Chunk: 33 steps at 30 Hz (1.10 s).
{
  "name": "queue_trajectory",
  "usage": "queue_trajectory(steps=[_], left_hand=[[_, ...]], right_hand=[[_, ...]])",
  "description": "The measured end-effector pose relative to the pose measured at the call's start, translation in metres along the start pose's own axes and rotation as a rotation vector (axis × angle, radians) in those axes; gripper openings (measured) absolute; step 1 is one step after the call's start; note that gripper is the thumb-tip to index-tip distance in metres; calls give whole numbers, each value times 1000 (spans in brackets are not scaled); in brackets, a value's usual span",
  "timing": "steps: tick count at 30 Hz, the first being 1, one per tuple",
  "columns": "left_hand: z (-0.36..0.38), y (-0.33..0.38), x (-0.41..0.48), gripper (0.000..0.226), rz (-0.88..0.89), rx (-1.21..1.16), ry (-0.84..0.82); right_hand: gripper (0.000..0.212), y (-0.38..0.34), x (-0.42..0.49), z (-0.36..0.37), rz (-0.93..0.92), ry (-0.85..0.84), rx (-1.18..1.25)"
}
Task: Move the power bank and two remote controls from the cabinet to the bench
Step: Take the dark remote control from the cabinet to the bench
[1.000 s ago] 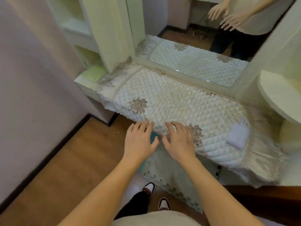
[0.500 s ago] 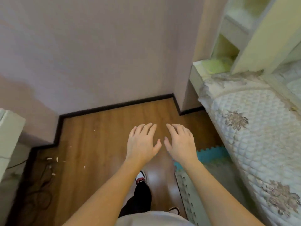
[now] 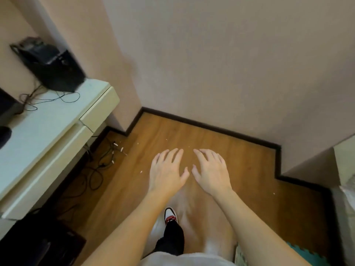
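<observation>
My left hand (image 3: pixel 168 170) and my right hand (image 3: pixel 210 170) hover side by side, palms down, over the wooden floor, both empty with fingers spread. The white cabinet (image 3: pixel 57 131) stands at the left, about an arm's length from my left hand. A dark rounded thing (image 3: pixel 4 135) lies at its left edge, too cut off to name. No power bank or remote control shows clearly. Only a sliver of the bench (image 3: pixel 347 189) with its quilted cover appears at the right edge.
A black speaker (image 3: pixel 51 69) and thin cables (image 3: pixel 48 98) sit on the cabinet top. Tangled cords (image 3: pixel 96 166) and small white scraps lie on the floor by the cabinet. A pink wall with dark skirting runs ahead. My shoe (image 3: pixel 170 215) is below the hands.
The view has swung left, from the bench with the white power bank on it to the wall corner and then the cabinet. Both hands stay empty and spread in front of me.
</observation>
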State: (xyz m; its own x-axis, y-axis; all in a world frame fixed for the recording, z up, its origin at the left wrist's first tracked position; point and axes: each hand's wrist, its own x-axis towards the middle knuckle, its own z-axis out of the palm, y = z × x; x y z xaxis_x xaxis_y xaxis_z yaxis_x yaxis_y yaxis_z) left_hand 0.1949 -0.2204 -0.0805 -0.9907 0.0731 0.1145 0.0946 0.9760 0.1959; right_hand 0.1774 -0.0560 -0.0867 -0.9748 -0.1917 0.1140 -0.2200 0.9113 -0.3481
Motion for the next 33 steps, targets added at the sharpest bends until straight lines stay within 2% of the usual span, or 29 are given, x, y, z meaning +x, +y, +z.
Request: queue_trajectory(steps=[14, 19, 26, 33], left_hand=[[-18, -189, 157, 58, -233, 1, 38], [-24, -238, 184, 57, -333, -6, 54], [-30, -298, 217, 57, -496, 37, 60], [-44, -361, 281, 59, -659, 93, 39]], right_hand=[[51, -133, 233, 73, -192, -69, 34], [50, -165, 287, 92, -282, -109, 31], [47, -213, 366, 125, -425, -144, 150], [45, -261, 464, 155, -553, -187, 173]])
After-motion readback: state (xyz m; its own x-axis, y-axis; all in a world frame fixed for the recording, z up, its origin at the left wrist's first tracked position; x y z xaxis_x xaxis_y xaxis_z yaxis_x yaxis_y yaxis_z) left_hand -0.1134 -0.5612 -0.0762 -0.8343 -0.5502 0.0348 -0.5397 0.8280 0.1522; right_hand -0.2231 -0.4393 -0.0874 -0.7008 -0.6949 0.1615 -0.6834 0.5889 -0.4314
